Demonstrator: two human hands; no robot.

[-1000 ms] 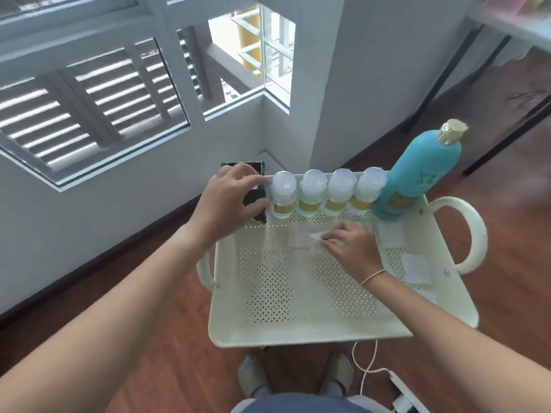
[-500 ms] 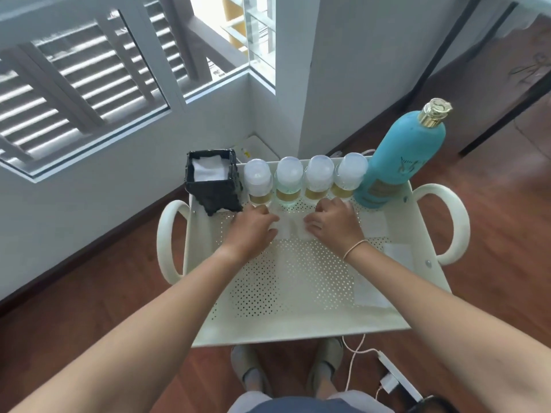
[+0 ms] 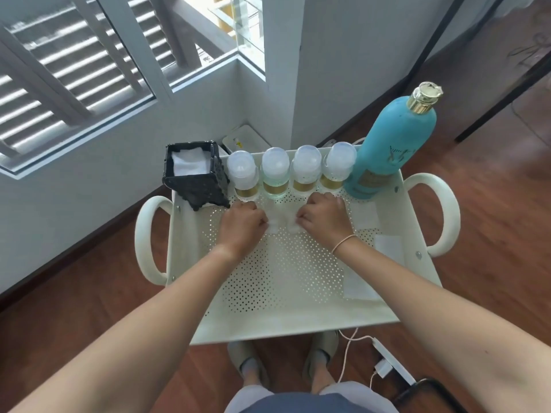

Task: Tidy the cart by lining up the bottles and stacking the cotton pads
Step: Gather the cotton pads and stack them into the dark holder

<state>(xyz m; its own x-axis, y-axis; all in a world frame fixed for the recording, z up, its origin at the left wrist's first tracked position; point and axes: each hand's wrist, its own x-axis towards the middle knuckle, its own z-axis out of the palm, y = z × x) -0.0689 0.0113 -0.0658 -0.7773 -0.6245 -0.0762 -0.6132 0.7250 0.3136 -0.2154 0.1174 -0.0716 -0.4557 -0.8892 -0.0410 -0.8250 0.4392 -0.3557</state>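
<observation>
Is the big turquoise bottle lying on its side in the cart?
No, the turquoise bottle stands upright at the cart's far right corner, next to the row of four small bottles, gold cap on top.

No legible text on anything.

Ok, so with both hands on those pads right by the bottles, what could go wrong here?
The left hand and right hand work right against the small bottles; a knuckle bump could topple the row. Loose cotton pads on the right side could be swept by the right forearm. The tall blue bottle looks top-heavy.
</observation>
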